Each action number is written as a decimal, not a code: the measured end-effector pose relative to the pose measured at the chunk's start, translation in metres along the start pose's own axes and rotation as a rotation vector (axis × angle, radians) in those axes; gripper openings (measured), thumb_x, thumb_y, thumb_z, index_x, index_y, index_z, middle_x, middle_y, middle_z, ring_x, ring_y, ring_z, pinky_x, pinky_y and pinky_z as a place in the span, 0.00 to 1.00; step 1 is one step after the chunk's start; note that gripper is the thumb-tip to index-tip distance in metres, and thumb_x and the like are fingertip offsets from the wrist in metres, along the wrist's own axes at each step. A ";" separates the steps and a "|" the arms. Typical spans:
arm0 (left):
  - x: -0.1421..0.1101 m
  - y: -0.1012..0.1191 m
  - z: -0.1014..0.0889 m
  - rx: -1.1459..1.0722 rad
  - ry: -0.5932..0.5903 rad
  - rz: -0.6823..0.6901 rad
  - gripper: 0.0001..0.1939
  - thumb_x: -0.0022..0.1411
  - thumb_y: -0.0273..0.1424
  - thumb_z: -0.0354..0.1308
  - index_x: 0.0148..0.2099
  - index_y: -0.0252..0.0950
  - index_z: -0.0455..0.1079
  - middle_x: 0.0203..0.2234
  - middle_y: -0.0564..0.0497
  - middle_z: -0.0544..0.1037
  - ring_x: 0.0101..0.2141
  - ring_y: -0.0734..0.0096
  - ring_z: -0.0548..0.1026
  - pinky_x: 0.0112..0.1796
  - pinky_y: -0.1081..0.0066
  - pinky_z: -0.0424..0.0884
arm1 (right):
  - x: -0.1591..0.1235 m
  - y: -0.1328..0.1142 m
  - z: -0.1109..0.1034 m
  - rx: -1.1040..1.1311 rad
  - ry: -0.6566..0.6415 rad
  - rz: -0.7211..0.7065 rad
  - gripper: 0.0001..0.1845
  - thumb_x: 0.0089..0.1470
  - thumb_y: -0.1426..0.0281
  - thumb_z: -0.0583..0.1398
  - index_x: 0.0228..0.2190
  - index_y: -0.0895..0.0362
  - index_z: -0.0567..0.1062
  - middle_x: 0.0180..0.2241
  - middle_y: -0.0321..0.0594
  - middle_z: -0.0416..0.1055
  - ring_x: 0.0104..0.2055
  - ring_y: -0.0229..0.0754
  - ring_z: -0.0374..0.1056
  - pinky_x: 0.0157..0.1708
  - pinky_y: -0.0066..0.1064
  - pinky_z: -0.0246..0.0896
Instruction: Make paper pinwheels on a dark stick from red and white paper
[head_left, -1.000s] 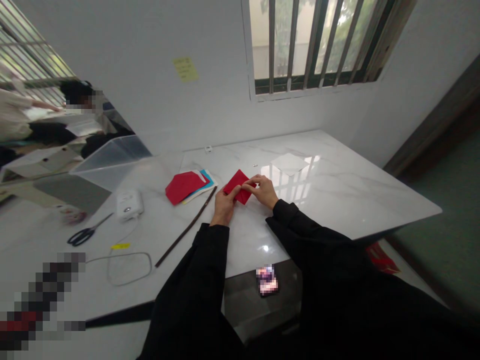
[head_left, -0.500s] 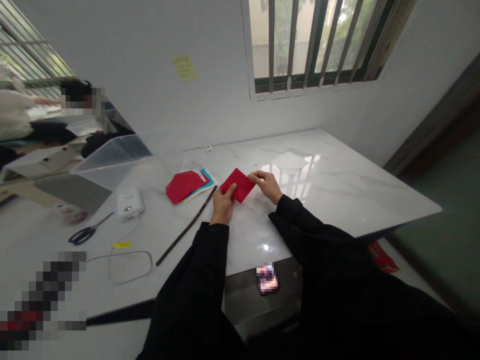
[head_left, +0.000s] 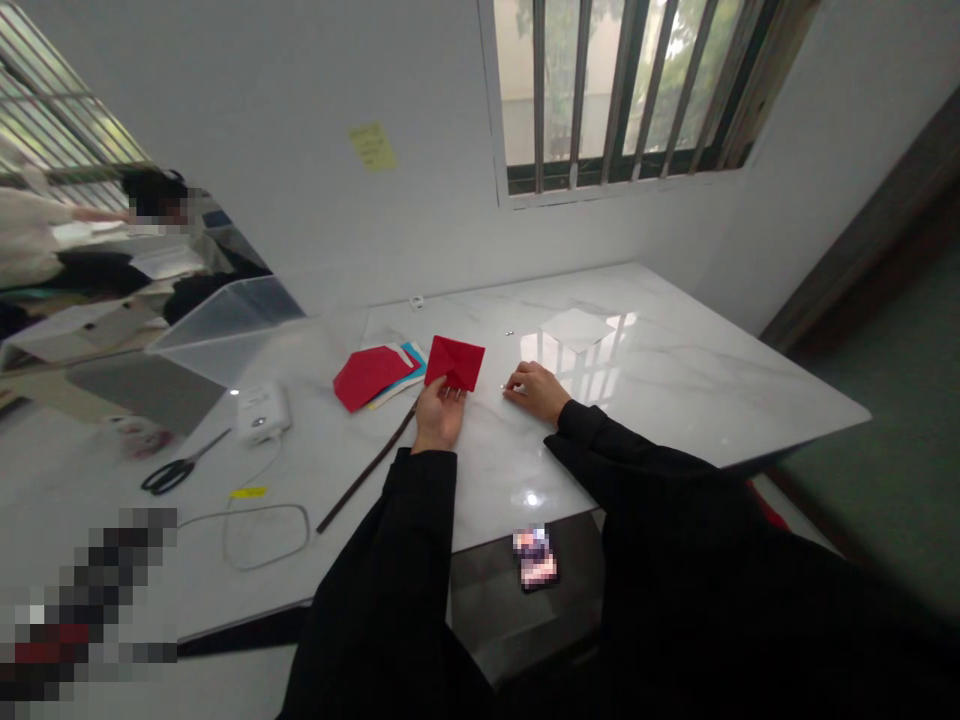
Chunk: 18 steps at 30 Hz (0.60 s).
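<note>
My left hand (head_left: 439,415) is closed on the lower edge of a small red envelope (head_left: 456,362), raised and tilted above the white table. To its right, my right hand (head_left: 536,392) is low over the tabletop, thumb and fingers pinched together. A tiny pale bit shows at those fingertips, too small to name. Left of the envelope lies a stack of red, blue and white envelopes (head_left: 371,375). Farther back on the right is a white envelope (head_left: 577,328), with a tiny object (head_left: 510,333) near it.
A dark thin strip (head_left: 360,475) lies beside my left forearm. Scissors (head_left: 176,472), a white device (head_left: 261,412) with a cable and a clear plastic box (head_left: 225,315) are on the left. A phone (head_left: 535,558) is below the front edge. Other people are at far left.
My right hand has come away from the red envelope and lowered toward the tabletop. My left hand has shifted left and turned the envelope.
</note>
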<state>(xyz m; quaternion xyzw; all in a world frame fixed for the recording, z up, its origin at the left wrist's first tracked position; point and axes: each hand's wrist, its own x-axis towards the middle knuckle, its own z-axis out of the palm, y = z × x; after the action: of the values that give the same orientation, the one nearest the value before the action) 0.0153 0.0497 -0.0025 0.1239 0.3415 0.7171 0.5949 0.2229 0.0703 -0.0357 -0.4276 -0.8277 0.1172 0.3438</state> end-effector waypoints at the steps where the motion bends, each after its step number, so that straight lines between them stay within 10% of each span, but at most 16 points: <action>1: 0.000 0.001 0.000 -0.011 0.006 -0.021 0.11 0.65 0.19 0.55 0.42 0.36 0.76 0.34 0.49 0.81 0.35 0.70 0.79 0.40 0.70 0.77 | -0.001 0.001 -0.001 0.031 0.016 0.040 0.05 0.61 0.70 0.67 0.32 0.58 0.81 0.35 0.43 0.73 0.39 0.42 0.67 0.44 0.34 0.63; 10: -0.003 0.006 0.000 -0.010 -0.052 -0.026 0.07 0.69 0.36 0.64 0.46 0.39 0.76 0.36 0.50 0.81 0.35 0.72 0.78 0.39 0.72 0.76 | 0.002 0.005 -0.003 0.239 0.162 0.265 0.05 0.60 0.69 0.66 0.36 0.57 0.82 0.28 0.35 0.74 0.30 0.37 0.67 0.38 0.31 0.63; 18: 0.000 0.006 -0.005 -0.003 -0.074 -0.005 0.11 0.66 0.41 0.66 0.41 0.39 0.75 0.35 0.50 0.80 0.34 0.71 0.77 0.34 0.72 0.74 | 0.013 0.000 0.009 0.142 -0.002 0.121 0.05 0.59 0.74 0.66 0.38 0.57 0.84 0.34 0.40 0.77 0.34 0.38 0.70 0.40 0.30 0.63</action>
<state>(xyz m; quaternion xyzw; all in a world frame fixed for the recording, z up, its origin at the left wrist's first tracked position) 0.0075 0.0474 -0.0024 0.1486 0.3182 0.7111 0.6091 0.2120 0.0810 -0.0359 -0.4514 -0.7902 0.1966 0.3649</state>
